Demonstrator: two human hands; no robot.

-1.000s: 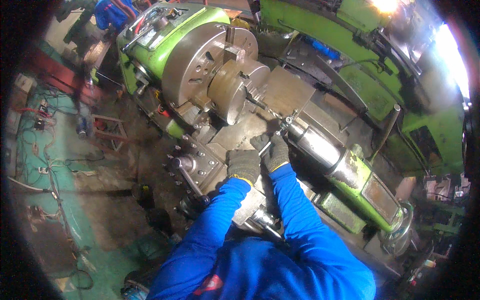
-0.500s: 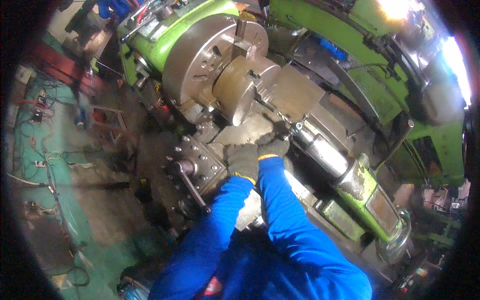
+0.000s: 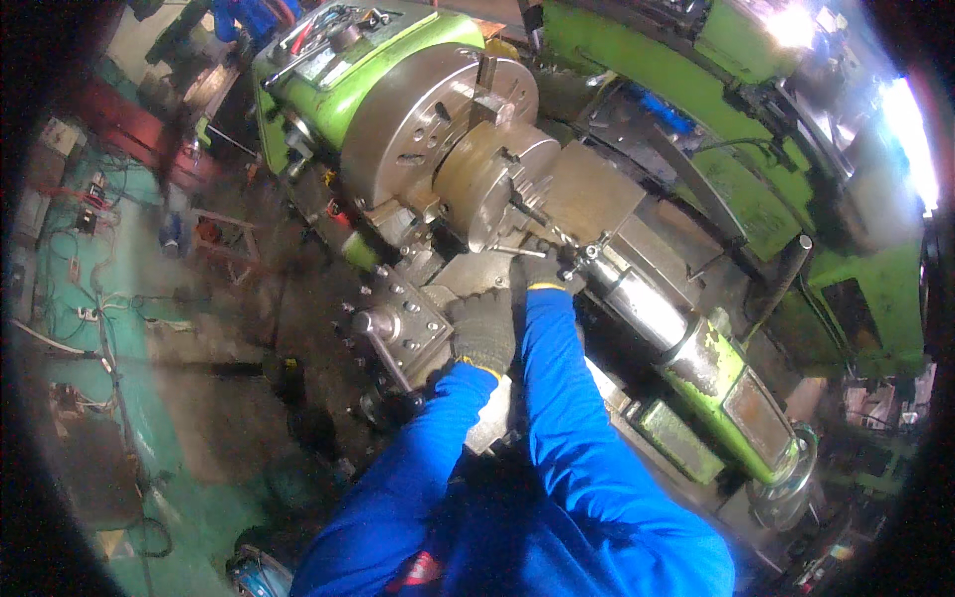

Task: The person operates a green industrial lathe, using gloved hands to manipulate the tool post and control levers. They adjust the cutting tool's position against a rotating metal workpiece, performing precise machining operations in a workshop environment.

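Observation:
My right hand point(image 3: 542, 271), in a dark glove, is closed around a thin metal rod point(image 3: 517, 251) that points left toward the round workpiece point(image 3: 483, 189). Just beyond this hand, a twist drill bit point(image 3: 562, 235) sticks out of the drill chuck point(image 3: 591, 257) on the lathe's tailstock. My left hand point(image 3: 484, 328), gloved as well, rests over the slide just right of the square tool post point(image 3: 403, 323). Its fingertips are hidden beneath it, so its grip does not show. The large faceplate point(image 3: 383, 129) carries the workpiece in its jaws.
The green tailstock point(image 3: 731, 393) runs down to a handwheel point(image 3: 786, 488) at the lower right. A lever point(image 3: 388, 363) slants from the tool post toward my left sleeve. Tools lie on the green headstock point(image 3: 348, 80). Cables point(image 3: 99, 328) cross the green floor at left.
My right hand has moved forward, apart from the left, and the thin rod now shows in it. The left hand has stayed by the tool post. The whole view has shifted slightly.

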